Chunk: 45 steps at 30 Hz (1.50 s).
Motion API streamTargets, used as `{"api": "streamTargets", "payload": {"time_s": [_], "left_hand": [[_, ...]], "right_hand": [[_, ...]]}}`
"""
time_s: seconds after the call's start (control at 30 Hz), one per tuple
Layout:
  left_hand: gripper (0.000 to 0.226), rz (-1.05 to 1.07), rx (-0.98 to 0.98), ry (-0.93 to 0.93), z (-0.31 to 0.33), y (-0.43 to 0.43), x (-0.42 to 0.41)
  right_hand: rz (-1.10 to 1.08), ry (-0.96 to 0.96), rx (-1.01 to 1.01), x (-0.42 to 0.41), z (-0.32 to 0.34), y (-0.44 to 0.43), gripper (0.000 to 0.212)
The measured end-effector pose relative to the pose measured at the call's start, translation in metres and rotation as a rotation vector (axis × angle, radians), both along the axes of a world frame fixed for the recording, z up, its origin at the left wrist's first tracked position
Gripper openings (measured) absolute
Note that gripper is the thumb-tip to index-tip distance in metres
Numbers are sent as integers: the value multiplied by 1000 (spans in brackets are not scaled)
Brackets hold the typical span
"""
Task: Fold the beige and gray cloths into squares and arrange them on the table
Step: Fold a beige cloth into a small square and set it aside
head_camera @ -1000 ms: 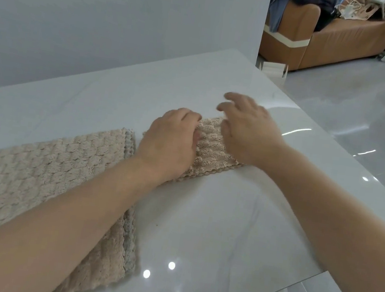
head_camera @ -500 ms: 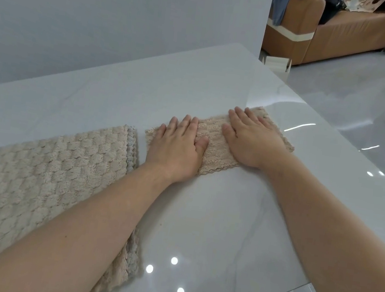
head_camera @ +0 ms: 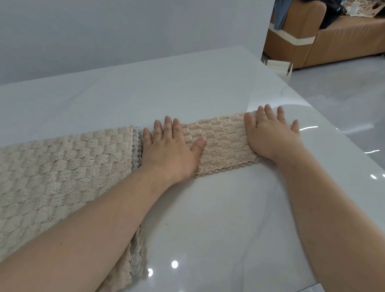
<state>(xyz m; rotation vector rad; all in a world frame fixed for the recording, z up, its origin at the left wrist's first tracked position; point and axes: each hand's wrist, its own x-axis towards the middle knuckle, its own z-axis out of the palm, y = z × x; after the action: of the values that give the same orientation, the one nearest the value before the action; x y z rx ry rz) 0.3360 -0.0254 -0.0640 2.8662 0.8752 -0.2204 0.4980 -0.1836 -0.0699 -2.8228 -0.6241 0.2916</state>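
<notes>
Left grip (head_camera: 168,152), right grip (head_camera: 271,137) atop cloth (head_camera: 221,141)

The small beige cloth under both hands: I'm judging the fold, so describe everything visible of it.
The small beige cloth is fluffy, ribbed fabric with scalloped edges, folded into a strip, layers showing along its near edge. It lies flat on the white table. The left hand presses flat on its left end, the right hand on its right end. The larger beige cloth lies just left of it.
</notes>
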Motion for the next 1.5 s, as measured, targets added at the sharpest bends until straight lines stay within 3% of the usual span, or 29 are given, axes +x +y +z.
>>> {"api": "streamTargets", "payload": {"time_s": [0.17, 0.27, 0.4, 0.47, 0.63, 0.77, 0.9, 1.2, 1.37, 1.5], "left_hand": [[99, -119, 86, 9, 18, -11, 5], [98, -311, 92, 14, 26, -14, 15], [98, -506, 83, 27, 22, -4, 23], [99, -530, 50, 11, 15, 0, 24], [99, -509, 45, -67, -4, 1, 23], [98, -499, 39, -97, -6, 2, 23], [101, -499, 29, -89, -6, 4, 23], [107, -493, 3, -109, -7, 5, 24], [107, -490, -19, -121, -7, 4, 24], [106, -490, -23, -132, -7, 5, 23]], "right_hand": [[-52, -85, 69, 15, 19, 8, 68], [-28, -153, -1, 22, 44, 15, 47], [-34, -81, -38, 42, 69, 31, 24], [-51, -7, -125, 48, 79, 36, 27], [-137, 156, -289, 57, 83, 27, 59], [-109, 306, -383, 57, 81, 26, 57], [-99, 447, -355, 57, 80, 17, 41], [69, 440, -78, 23, 112, 20, 39], [154, 385, -62, 9, 134, 29, 43], [193, 226, -109, 2, 143, 32, 43]]}}
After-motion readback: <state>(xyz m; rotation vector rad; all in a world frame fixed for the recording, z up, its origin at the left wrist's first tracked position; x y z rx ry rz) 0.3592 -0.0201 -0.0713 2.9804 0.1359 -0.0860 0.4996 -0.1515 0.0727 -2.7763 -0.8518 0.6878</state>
